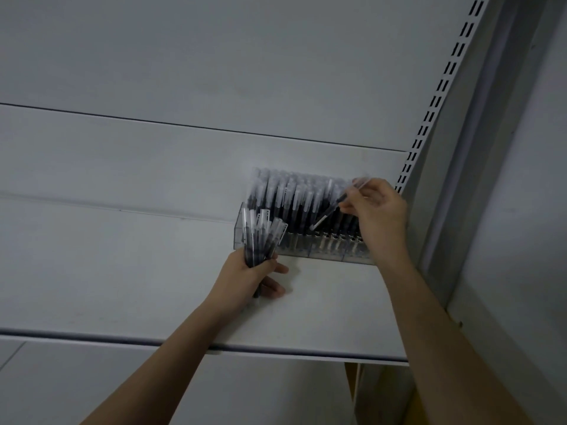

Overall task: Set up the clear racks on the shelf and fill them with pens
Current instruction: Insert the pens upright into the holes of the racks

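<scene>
A clear rack (306, 240) sits on the white shelf (122, 271), pushed back toward the rear panel (184, 154) and close to the slotted upright (435, 96) at the right. It is packed with rows of pens (294, 194) standing upright, their frosted caps on top and dark barrels below.

The right hand (377, 210) reaches over the rack's right end. Its thumb and fingertips pinch a single pen (334, 207), which hangs tilted, its pale tip pointing down and left toward the front row, its cap end up by the fingers.

The left hand (248, 277) rests on the shelf just in front of the rack's left end. Its fingers are curled round a bundle (260, 237) of loose pens, which fans upward so the caps overlap the rack's left corner. The thumb sticks out to the right.

Both bare forearms come up from below the shelf's front edge.
</scene>
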Demonstrator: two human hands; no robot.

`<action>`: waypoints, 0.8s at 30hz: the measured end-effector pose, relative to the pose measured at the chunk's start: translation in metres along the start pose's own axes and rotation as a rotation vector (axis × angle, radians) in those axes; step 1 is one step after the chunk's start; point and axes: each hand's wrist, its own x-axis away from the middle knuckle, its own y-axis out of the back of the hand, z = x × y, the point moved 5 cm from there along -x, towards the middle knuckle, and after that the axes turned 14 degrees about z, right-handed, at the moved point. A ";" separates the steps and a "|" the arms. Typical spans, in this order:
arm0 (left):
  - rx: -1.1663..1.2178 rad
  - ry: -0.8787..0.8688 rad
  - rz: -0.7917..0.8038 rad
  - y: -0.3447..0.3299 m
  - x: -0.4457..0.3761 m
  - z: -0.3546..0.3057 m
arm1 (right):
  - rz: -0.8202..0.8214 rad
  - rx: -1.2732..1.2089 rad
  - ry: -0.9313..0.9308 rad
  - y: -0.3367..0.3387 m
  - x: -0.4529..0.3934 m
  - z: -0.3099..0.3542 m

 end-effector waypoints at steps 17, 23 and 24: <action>-0.017 0.011 0.064 -0.002 -0.001 0.003 | 0.057 0.460 -0.057 -0.026 -0.003 -0.029; -0.041 -0.003 0.087 -0.008 0.000 -0.003 | 0.147 0.596 -0.121 -0.035 -0.008 -0.034; -0.041 -0.006 0.088 -0.009 0.001 -0.005 | 0.146 0.601 -0.125 -0.035 -0.008 -0.034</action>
